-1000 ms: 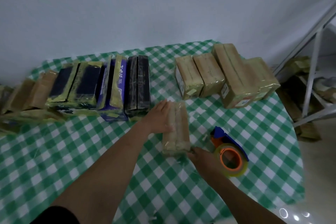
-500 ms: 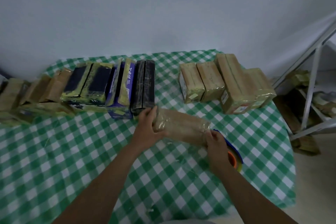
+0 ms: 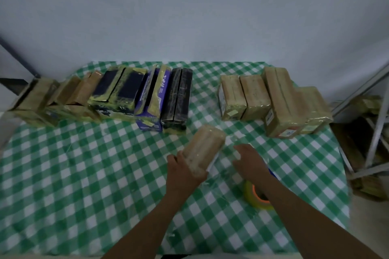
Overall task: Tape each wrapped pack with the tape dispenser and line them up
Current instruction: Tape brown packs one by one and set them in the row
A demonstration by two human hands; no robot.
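Wrapped pack [image 3: 202, 149], tan, in clear film: lifted off the surface [image 3: 84, 174], tilted with its far end raised, near the middle of the checked cloth, just in front of the black box [image 3: 177, 99]. Left hand [image 3: 185, 171]: fingers closed around the near end of the wrapped pack, thumb on its left side. Right hand [image 3: 249, 163]: just right of the wrapped pack, apart from it, fingers spread and holding nothing, palm down above the cloth. Tape dispenser [image 3: 257, 194]: on the surface right of and nearer than the wrapped pack, yellowish roll with orange core, blue body largely hidden under the right forearm. Row of packs left of the wrapped pack, along the far edge: black box, then purple box [image 3: 150, 99], then two dark packs with yellow tape [image 3: 117, 90], then brown packs [image 3: 69, 94] running off to the left, each touching its neighbour. Second group, far right of the wrapped pack: four tan taped packs [image 3: 271, 99] side by side, white labels on their near ends. Metal frame [image 3: 376, 124]: beyond the surface's right edge, with more bundles on the floor beneath, too dim to make out.
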